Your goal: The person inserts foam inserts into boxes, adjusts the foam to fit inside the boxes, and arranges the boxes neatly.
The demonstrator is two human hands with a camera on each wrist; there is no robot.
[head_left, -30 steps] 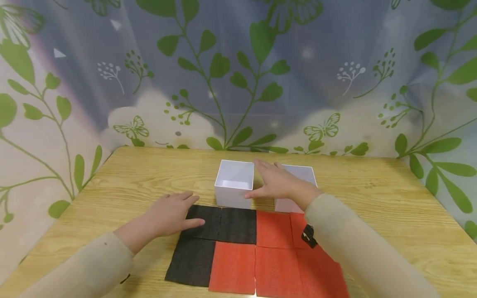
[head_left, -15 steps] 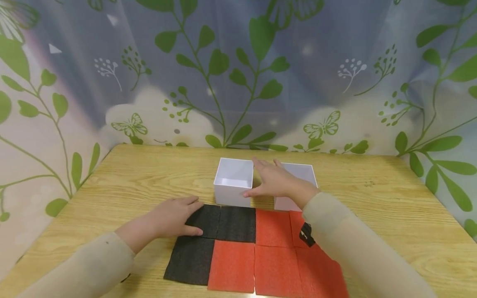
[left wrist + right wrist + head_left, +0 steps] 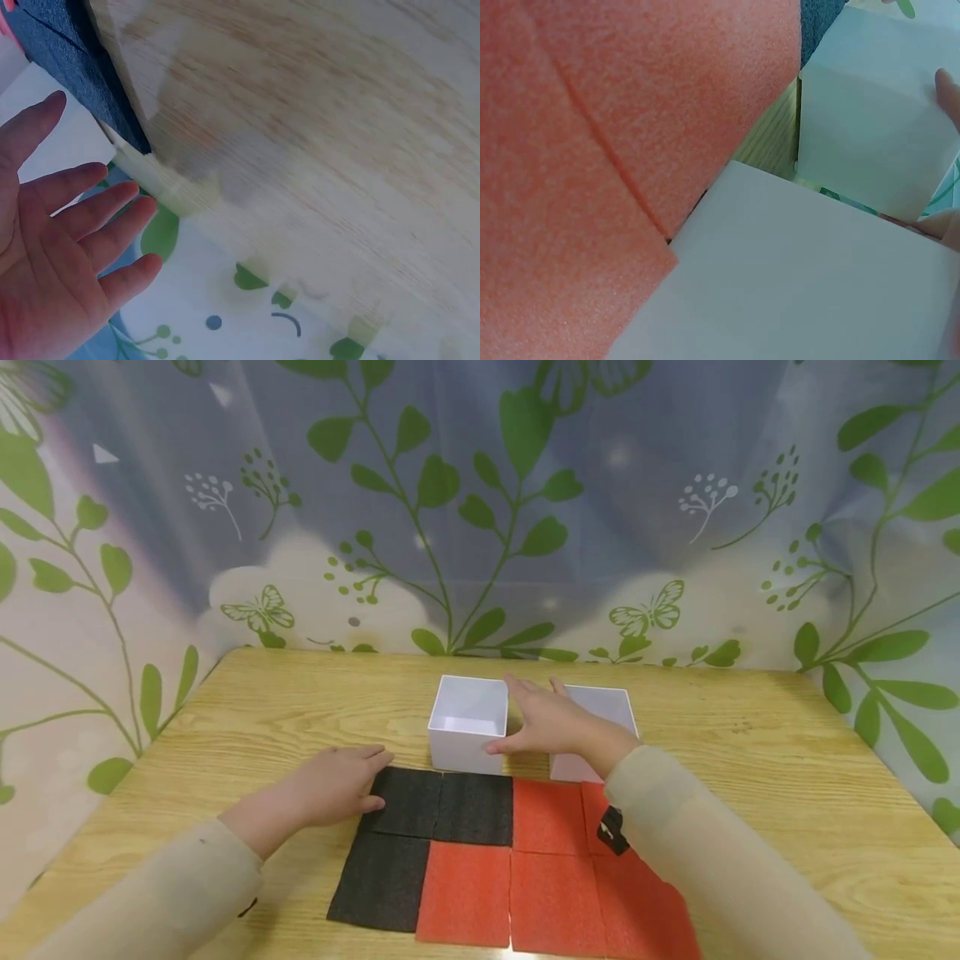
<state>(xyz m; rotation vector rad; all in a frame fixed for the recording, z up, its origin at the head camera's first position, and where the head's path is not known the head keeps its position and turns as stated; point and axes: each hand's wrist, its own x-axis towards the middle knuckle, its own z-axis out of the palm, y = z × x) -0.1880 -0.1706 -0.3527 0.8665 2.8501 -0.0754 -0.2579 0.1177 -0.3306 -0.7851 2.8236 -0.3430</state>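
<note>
I logged two white boxes: the right hand [image 3: 551, 722] lay straight-fingered against the left box [image 3: 467, 722], apparently shifting it; next it needs square alignment beside the right box [image 3: 600, 727]. In front of the left box: three black squares [image 3: 408, 831], at least four red squares [image 3: 551, 868]. The left hand [image 3: 330, 785] rested flat, holding nothing, at the far black square's edge.

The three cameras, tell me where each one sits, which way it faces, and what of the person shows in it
Head: worn on the head, facing forward and down at the table; both sleeves, left hand by the black squares, right hand against the left white box.
Left wrist: on the left wrist, facing along the open palm and fingers.
Right wrist: on the right wrist, close over the red squares; only fingertips show.
Shared: head and right wrist both show the left white box.
</note>
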